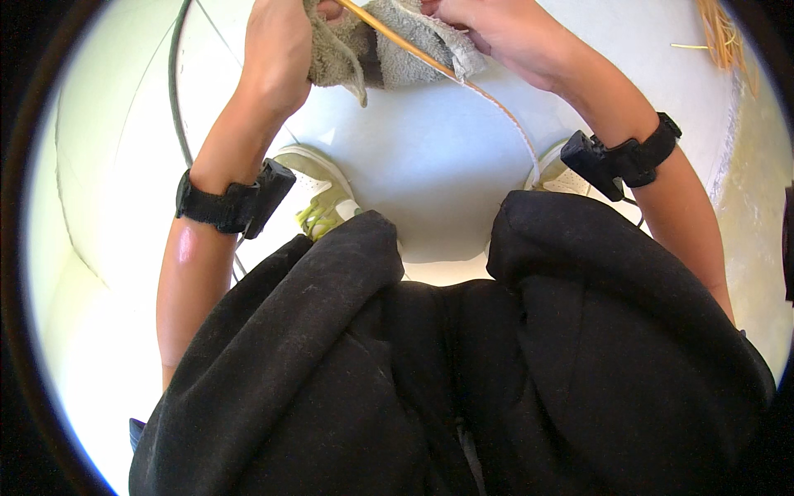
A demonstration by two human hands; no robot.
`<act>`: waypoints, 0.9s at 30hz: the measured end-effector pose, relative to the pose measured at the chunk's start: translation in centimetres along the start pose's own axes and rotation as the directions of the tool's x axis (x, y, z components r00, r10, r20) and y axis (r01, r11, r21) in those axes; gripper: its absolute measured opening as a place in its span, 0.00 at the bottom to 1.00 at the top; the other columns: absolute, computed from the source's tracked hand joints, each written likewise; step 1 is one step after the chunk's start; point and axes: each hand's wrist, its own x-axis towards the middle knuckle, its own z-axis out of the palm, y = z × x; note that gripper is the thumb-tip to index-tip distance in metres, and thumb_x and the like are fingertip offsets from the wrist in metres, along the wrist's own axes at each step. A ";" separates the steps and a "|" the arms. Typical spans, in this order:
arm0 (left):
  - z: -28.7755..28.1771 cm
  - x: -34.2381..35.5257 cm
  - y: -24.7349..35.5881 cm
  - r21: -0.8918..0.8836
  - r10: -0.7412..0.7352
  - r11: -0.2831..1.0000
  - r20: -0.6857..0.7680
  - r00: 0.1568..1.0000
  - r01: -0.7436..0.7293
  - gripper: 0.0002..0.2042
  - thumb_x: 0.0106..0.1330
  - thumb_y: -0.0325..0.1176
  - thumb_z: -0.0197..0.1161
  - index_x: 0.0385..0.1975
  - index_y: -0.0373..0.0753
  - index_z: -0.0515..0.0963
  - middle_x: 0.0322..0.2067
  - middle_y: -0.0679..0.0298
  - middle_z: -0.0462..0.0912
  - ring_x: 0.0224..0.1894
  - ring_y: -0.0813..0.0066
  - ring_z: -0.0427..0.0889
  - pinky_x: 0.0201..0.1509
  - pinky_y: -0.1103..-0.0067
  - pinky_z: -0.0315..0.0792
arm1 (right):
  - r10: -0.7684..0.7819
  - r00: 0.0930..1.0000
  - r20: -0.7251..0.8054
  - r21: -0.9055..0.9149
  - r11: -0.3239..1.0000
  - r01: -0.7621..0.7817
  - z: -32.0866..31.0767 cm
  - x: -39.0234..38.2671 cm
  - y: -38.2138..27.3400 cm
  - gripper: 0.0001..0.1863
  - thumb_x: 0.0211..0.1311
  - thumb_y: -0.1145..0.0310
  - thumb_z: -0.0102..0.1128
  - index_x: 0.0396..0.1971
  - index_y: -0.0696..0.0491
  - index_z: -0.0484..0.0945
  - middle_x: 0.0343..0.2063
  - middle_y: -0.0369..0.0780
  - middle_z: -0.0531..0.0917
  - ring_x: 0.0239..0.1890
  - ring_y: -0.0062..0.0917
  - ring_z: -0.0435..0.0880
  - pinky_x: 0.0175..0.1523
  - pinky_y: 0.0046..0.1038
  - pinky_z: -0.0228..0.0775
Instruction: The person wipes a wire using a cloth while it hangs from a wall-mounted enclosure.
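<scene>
My left hand (277,50) is closed on the left part of a grey terry cloth (393,70) at the top of the view, its fingertips mostly hidden in the folds. My right hand (504,37) grips the cloth's right part, fingers curled behind it. A long yellow-tan strip (401,43) lies diagonally across the cloth and narrows into a pale, thinner length (517,124) that curves down toward my right knee. A darker patch shows between the cloth's folds; what it is, I cannot tell. Both forearms wear black strapped devices.
Pale floor (413,174) lies beneath, between my shoes (322,198) and black-clad legs. A dark grey-green hose or cable (175,99) runs down the left side. At the top right, a bundle of orange-yellow strands (718,33) rests near a rough pale edge.
</scene>
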 end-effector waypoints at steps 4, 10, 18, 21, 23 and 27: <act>-0.2 -0.5 1.3 0.226 0.036 0.971 0.183 0.982 -0.077 0.14 0.70 0.39 0.43 0.32 0.37 0.72 0.21 0.75 0.63 0.23 0.87 0.61 0.28 0.88 0.60 | -0.043 0.999 0.033 0.132 0.991 0.038 -0.1 -0.5 0.4 0.13 0.62 0.72 0.50 0.44 0.63 0.74 0.35 0.37 0.79 0.34 0.16 0.76 0.40 0.17 0.68; 2.6 -0.5 1.9 0.017 0.104 0.994 0.005 0.995 -0.104 0.17 0.67 0.44 0.52 0.21 0.38 0.74 0.14 0.70 0.73 0.15 0.84 0.69 0.19 0.87 0.63 | 0.022 0.986 0.163 -0.069 0.998 -0.010 -0.6 -0.5 -0.8 0.12 0.62 0.68 0.53 0.40 0.60 0.76 0.32 0.33 0.78 0.31 0.13 0.73 0.37 0.16 0.65; 2.3 0.4 1.2 0.046 0.017 0.999 0.000 1.000 -0.017 0.17 0.66 0.43 0.53 0.21 0.37 0.75 0.14 0.71 0.73 0.14 0.86 0.69 0.18 0.89 0.62 | 0.050 0.974 0.220 -0.169 0.986 -0.013 0.0 0.5 0.1 0.11 0.61 0.65 0.56 0.36 0.58 0.77 0.27 0.32 0.77 0.30 0.11 0.70 0.35 0.15 0.63; 2.2 0.7 0.8 0.036 0.063 0.997 -0.054 0.997 -0.061 0.17 0.66 0.43 0.53 0.21 0.37 0.74 0.13 0.72 0.71 0.14 0.86 0.67 0.18 0.89 0.60 | -0.215 0.967 0.134 -0.253 0.936 0.243 0.7 0.9 1.7 0.15 0.61 0.59 0.54 0.31 0.57 0.79 0.21 0.32 0.77 0.25 0.13 0.70 0.34 0.22 0.64; 2.3 0.9 0.8 0.052 0.109 0.993 -0.122 0.987 -0.103 0.17 0.66 0.44 0.53 0.21 0.38 0.74 0.13 0.73 0.69 0.14 0.87 0.65 0.18 0.89 0.58 | -0.179 0.979 0.097 -0.382 0.902 0.203 0.8 1.5 1.6 0.15 0.63 0.59 0.51 0.32 0.57 0.77 0.21 0.34 0.77 0.25 0.15 0.71 0.35 0.23 0.64; 3.0 1.3 0.7 0.085 0.149 0.988 -0.265 0.953 -0.131 0.17 0.66 0.44 0.52 0.21 0.38 0.74 0.12 0.74 0.67 0.13 0.87 0.62 0.18 0.89 0.57 | -0.240 0.971 -0.002 -0.454 0.865 0.213 1.4 1.6 1.0 0.15 0.65 0.60 0.46 0.33 0.57 0.75 0.20 0.38 0.76 0.25 0.21 0.71 0.35 0.27 0.64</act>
